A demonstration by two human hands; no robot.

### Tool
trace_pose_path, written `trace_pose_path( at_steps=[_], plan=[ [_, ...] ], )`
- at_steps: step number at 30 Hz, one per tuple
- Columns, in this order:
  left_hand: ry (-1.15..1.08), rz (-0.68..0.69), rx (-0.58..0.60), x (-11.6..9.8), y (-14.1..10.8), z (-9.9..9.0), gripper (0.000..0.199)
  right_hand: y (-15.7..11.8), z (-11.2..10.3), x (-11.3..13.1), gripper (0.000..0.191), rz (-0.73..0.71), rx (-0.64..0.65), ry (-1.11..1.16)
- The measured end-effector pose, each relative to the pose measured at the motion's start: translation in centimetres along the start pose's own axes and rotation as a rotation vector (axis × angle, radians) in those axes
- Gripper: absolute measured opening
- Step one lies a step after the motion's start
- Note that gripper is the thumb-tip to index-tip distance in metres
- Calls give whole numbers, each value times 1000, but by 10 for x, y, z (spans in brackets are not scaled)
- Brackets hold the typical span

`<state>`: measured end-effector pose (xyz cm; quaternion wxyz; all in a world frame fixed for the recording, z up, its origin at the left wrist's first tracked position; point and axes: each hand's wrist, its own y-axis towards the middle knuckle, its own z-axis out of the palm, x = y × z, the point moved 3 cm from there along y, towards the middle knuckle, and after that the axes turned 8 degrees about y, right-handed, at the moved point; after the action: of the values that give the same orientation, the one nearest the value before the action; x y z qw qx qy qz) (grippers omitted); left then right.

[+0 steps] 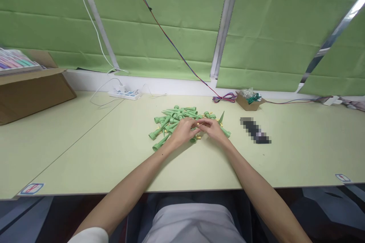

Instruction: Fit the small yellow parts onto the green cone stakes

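A loose pile of green plastic spikes (162, 124), tapered with wider cup-like ends, lies on the table. Small yellow pieces (199, 137) show among them. Over the near right part of the pile, my left hand (186, 131) and my right hand (211, 128) meet with fingertips bent together in a pinch. What sits between the fingers is too small or hidden to make out. One pointed green spike (221, 117) sticks up just beyond my right hand, and a cup-ended one (161, 142) lies left of my left wrist.
A blurred dark object (255, 130) lies to the right. Behind it stand a small cardboard box (247, 104) with plastic wrap and a coil of red-blue wire (224, 98). A power strip (125, 94) is at the back left, beside a large carton (34, 93).
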<state>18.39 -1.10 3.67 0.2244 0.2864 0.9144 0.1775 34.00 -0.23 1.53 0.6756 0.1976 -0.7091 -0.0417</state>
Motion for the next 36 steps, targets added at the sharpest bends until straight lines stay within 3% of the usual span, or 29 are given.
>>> trace_pose_path(
  at_steps=[11, 20, 25, 31, 36],
  plan=[
    [24, -44, 4, -5, 0, -3, 11, 0, -1, 1, 22, 21, -20, 48],
    [-23, 13, -8, 0, 1, 0, 29, 2, -10, -3, 27, 61, -86, 47],
    [-120, -70, -37, 1, 3, -3, 26, 2, -7, -2, 35, 57, -73, 42],
    [-241, -159, 30, 4, 4, -2, 29, 2, -3, 1, 42, 78, -27, 42],
    [-299, -196, 17, 7, 4, 0, 33, 1, -4, 5, 44, 60, -56, 71]
  ],
)
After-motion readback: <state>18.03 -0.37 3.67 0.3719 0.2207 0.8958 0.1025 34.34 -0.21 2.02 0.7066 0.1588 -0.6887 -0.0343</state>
